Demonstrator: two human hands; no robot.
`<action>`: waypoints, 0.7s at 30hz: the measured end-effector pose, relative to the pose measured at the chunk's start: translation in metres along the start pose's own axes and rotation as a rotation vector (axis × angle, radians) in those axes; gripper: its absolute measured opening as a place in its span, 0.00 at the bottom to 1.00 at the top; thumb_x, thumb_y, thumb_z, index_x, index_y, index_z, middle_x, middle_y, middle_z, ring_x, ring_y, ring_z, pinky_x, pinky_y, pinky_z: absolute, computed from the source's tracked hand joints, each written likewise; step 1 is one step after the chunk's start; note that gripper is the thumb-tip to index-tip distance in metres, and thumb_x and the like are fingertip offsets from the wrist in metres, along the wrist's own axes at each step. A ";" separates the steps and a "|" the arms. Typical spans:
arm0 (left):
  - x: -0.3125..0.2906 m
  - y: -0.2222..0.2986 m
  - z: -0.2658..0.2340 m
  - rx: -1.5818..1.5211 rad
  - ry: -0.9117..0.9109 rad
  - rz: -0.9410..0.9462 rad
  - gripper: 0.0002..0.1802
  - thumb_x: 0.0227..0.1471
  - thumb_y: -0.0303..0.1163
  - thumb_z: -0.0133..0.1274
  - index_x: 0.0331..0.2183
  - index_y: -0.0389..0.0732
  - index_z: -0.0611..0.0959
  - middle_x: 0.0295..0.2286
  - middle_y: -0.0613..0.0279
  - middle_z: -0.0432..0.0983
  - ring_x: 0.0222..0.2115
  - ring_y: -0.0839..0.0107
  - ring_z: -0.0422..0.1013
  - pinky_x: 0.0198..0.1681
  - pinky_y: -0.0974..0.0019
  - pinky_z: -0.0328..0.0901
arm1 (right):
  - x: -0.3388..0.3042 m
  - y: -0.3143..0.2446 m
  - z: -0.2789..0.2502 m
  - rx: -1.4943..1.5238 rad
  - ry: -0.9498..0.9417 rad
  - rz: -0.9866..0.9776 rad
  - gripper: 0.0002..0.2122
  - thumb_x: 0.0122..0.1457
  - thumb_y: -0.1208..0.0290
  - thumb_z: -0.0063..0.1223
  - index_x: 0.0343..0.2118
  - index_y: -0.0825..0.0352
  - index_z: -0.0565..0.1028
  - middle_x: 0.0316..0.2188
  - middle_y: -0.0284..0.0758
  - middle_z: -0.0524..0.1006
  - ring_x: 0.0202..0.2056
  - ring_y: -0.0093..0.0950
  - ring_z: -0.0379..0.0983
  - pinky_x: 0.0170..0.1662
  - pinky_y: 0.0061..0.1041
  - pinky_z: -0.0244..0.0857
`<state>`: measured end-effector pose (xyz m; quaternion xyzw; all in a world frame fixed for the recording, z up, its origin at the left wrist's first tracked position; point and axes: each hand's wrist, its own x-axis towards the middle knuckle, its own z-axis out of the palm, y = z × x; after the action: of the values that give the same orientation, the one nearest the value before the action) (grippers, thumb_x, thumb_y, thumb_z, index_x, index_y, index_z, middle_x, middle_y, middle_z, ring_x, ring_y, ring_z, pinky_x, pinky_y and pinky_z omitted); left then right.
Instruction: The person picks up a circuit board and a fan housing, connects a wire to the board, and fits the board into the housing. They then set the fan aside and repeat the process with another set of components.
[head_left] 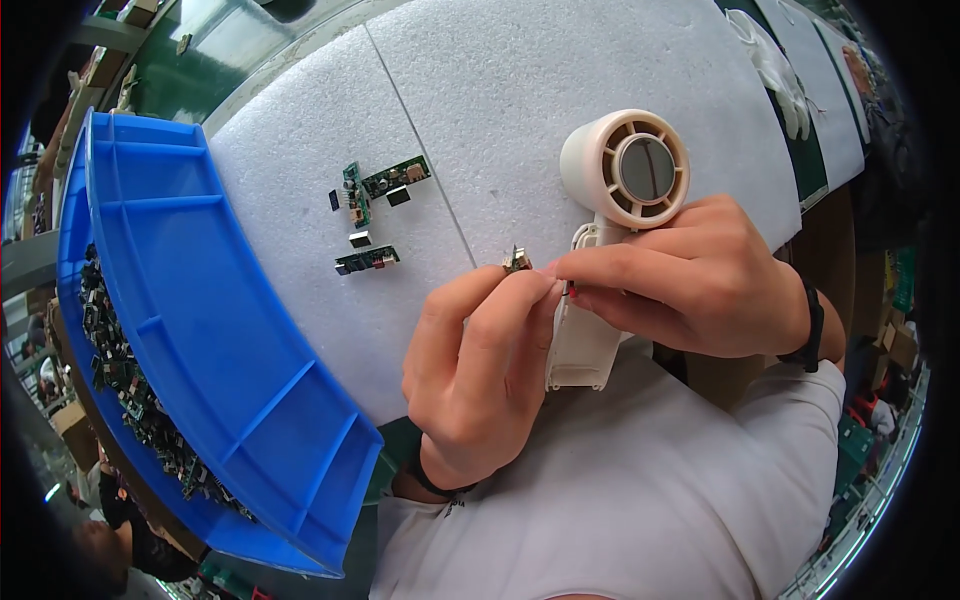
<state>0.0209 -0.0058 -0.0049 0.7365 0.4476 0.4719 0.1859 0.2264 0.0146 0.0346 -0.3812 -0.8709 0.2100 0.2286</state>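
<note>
A cream-coloured handheld fan [583,168] lies in front of me, its round grille facing up and its handle casing [582,352] pointing toward my body. My left hand [475,350] is closed, pinching a small circuit board [516,261] that sticks up past the fingertips. Just beside it, over the handle, my right hand [705,275] is closed too, with a short bit of red wire [572,292] showing at its fingertips. The fingertips of both hands meet, so the wire's ends and most of the board are hidden.
Several loose circuit boards [397,178] lie on the white foam sheet [510,110], left of my hands. At the left stands a blue plastic bin [240,310], with a heap of small boards [140,400] along its far-left side. White gloves [775,70] rest at the upper right.
</note>
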 end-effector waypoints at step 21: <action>0.014 0.000 0.005 -0.007 -0.022 0.057 0.13 0.45 0.18 0.66 0.37 0.33 0.84 0.32 0.54 0.76 0.29 0.62 0.75 0.30 0.66 0.70 | 0.002 0.005 -0.018 0.337 -0.147 0.184 0.14 0.53 0.75 0.66 0.44 0.63 0.80 0.20 0.32 0.78 0.18 0.26 0.73 0.23 0.22 0.65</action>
<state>0.0276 0.0062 -0.0001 0.7534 0.4226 0.4706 0.1798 0.2383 0.0232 0.0471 -0.3993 -0.7992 0.3999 0.2047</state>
